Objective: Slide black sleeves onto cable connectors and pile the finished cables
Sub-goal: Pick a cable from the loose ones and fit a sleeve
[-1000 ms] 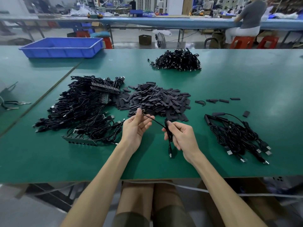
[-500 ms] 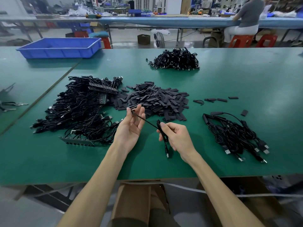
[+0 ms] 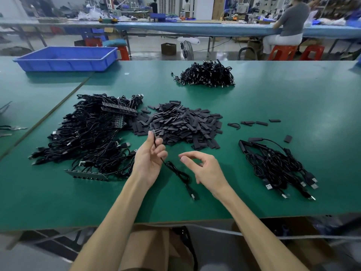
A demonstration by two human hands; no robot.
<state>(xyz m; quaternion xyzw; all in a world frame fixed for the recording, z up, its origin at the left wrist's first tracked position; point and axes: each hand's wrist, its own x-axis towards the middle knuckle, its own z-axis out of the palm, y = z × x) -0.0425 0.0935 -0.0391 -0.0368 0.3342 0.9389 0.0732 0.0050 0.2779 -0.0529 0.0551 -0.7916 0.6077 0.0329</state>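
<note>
My left hand (image 3: 149, 157) pinches one end of a thin black cable (image 3: 178, 174) between thumb and fingers, its small connector sticking up above the fingertips. The rest of that cable trails down onto the green table (image 3: 293, 106), USB plug toward me. My right hand (image 3: 203, 169) hovers beside it, fingers loosely curled and holding nothing. A heap of flat black sleeves (image 3: 179, 124) lies just beyond my hands. A tangle of cables (image 3: 88, 133) sits to the left. A smaller pile of cables (image 3: 277, 165) lies to the right.
Another cable heap (image 3: 207, 74) rests at the table's far middle. A blue plastic bin (image 3: 66, 58) stands at the back left. A few loose sleeves (image 3: 254, 123) lie right of the sleeve heap. Scissors (image 3: 11, 129) lie at the left edge. A person sits at a far bench.
My right hand has let go of the cable, which dropped onto the table. My left hand still holds the connector end and has lifted it slightly.
</note>
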